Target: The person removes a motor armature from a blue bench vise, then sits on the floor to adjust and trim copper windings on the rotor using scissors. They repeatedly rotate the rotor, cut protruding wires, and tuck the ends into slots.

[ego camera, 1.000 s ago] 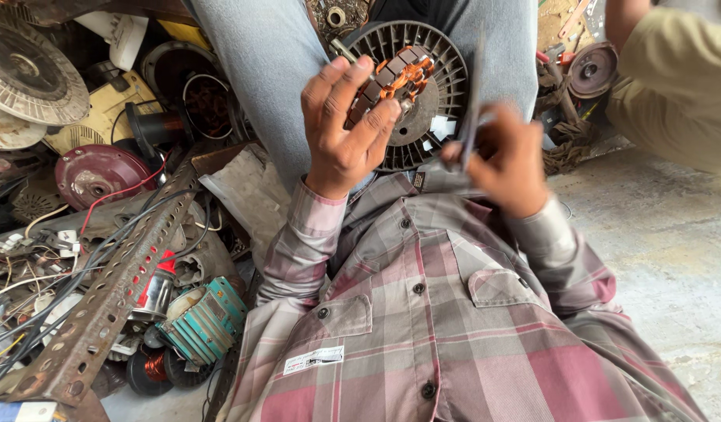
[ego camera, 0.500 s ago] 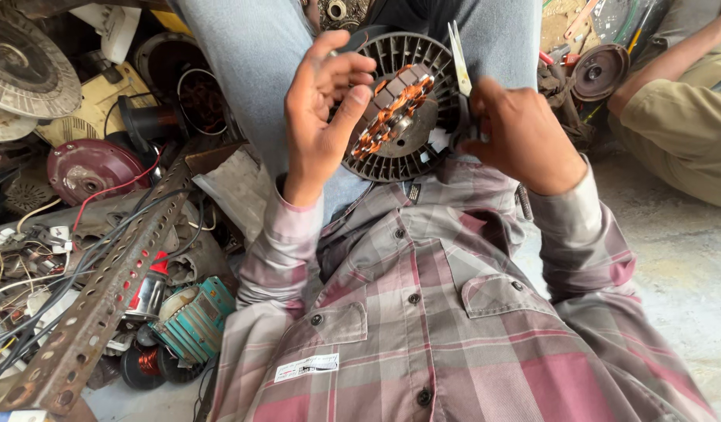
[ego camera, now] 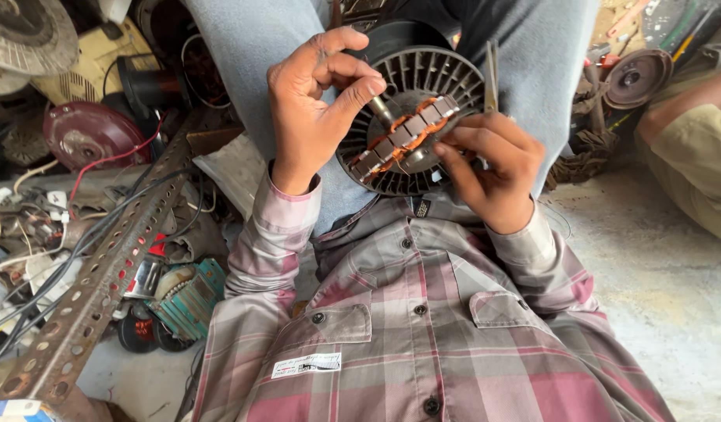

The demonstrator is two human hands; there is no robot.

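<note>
Resting on the lap, the fan motor stator [ego camera: 403,141] with copper windings looks heavy, rigid and best held by its laminated core, with the left hand [ego camera: 314,109] pinching its shaft and the right hand [ego camera: 493,160] gripping its rim plus a thin blade [ego camera: 491,74].

My left hand [ego camera: 317,109] and right hand [ego camera: 485,168] crowd a round finned motor part [ego camera: 423,86] wedged between my knees [ego camera: 243,47], so little room remains there. To my left, a perforated metal angle bar [ego camera: 103,273], tangled wires [ego camera: 32,227], a red disc [ego camera: 83,133] and a teal coil [ego camera: 185,297] block the floor. To my right, bare concrete [ego camera: 649,266] lies open, bounded by another person's leg [ego camera: 696,172].
</note>
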